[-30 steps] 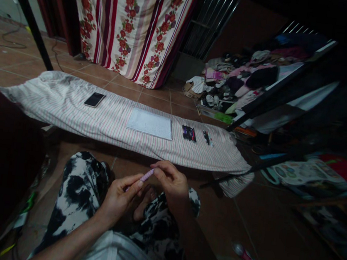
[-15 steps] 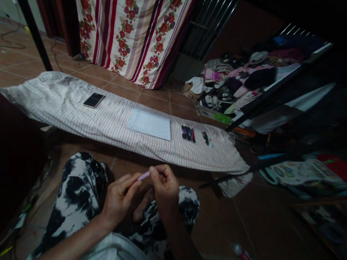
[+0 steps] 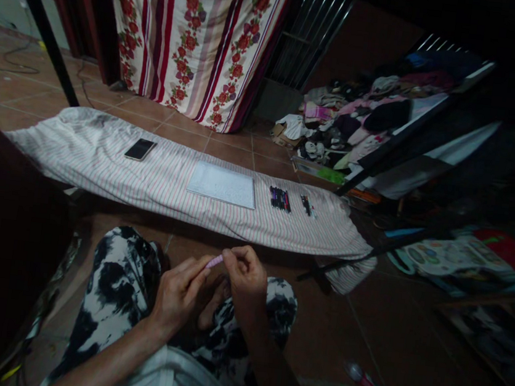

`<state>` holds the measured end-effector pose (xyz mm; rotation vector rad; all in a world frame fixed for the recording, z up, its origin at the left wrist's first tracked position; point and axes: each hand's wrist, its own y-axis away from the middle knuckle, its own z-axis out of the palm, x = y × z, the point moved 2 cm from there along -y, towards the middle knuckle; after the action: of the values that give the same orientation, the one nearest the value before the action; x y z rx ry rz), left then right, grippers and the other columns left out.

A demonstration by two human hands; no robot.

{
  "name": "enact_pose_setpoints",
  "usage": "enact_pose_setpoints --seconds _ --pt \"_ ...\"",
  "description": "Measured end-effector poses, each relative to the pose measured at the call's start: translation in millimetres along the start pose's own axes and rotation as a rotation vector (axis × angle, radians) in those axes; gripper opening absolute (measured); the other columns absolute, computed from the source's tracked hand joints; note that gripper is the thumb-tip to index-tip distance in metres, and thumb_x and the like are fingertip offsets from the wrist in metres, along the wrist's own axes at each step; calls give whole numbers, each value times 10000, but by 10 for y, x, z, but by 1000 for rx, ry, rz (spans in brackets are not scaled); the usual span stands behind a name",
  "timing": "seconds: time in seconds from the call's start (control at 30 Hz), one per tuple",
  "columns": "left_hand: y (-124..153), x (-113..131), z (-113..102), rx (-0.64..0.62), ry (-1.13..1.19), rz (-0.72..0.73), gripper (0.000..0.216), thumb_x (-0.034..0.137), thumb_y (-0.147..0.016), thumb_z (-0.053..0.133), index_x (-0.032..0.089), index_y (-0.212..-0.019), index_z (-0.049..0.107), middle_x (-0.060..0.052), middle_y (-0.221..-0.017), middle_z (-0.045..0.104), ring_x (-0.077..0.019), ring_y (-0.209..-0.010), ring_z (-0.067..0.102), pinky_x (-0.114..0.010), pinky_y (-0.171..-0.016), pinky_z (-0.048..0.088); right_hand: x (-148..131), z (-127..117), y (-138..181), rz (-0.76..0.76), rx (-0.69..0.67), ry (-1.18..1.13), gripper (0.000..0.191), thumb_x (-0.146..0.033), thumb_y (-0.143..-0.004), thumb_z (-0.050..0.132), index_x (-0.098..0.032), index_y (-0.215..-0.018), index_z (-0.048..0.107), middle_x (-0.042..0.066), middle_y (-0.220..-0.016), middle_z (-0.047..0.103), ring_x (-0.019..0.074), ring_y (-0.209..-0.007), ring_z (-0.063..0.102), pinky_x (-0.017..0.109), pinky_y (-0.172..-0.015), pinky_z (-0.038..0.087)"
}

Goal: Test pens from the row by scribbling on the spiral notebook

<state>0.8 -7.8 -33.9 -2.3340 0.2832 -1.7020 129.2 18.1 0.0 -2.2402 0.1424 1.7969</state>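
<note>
Above my lap, my left hand [image 3: 181, 290] is closed round one end of a slim lilac, pen-like stick [image 3: 215, 261]. The fingertips of my right hand [image 3: 245, 278] pinch its other end, so only a short middle length shows; its exact kind I cannot make out. Beyond my hands lies an open spiral notebook [image 3: 222, 184] on a striped cloth [image 3: 164, 198]. A row of several pens [image 3: 280, 200] rests to the notebook's right, with a smaller group of pens [image 3: 308, 206] beside it. Toward the left of the cloth lies a dark-screened phone [image 3: 140, 149].
A floral curtain [image 3: 196, 37] hangs behind the cloth-covered surface. Heaped clothes [image 3: 340, 122] fill the back right, near a dark slanting bar [image 3: 367, 168]. On the tiled floor at lower right lies a plastic bottle [image 3: 366, 382].
Both hands keep their hold on the lilac stick in nearly the same place. The whole view has shifted very slightly; nothing on the cloth has moved.
</note>
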Motion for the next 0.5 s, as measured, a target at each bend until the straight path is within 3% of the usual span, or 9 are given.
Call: enact_pose_setpoints --seconds 0.13,0.27,0.4,0.5 --pt "-27 10 1 4 136 -135 289 324 -807 526 181 -1011 671 -55 -780 648 -141 -649 583 -205 -566 455 29 -24 -42 12 -134 -126 233 -406 -727 574 -188 -768 641 21 -722 647 152 -676 587 252 -614 466" --pt "-42 55 19 -4 351 -312 392 399 -767 555 118 -1020 660 -8 -595 570 -102 -495 488 -204 -478 399 5 -82 -60 69 -204 -217 277 -381 -753 568 -213 -947 673 45 -919 681 170 -817 606 278 -715 476" --pt "-45 117 32 -68 450 -374 440 426 -742 574 85 -1008 654 26 -521 505 -78 -445 430 -199 -453 358 -25 -118 -81 61 -249 -246 203 -309 -729 620 -231 -901 696 40 -972 668 180 -937 586 286 -814 449" --pt "-49 155 29 -122 465 -390 446 428 -748 565 69 -999 649 31 -505 488 -79 -453 429 -199 -461 359 -47 -130 -113 1 -280 -200 143 -270 -727 625 -223 -831 711 35 -900 661 173 -900 588 274 -790 451"
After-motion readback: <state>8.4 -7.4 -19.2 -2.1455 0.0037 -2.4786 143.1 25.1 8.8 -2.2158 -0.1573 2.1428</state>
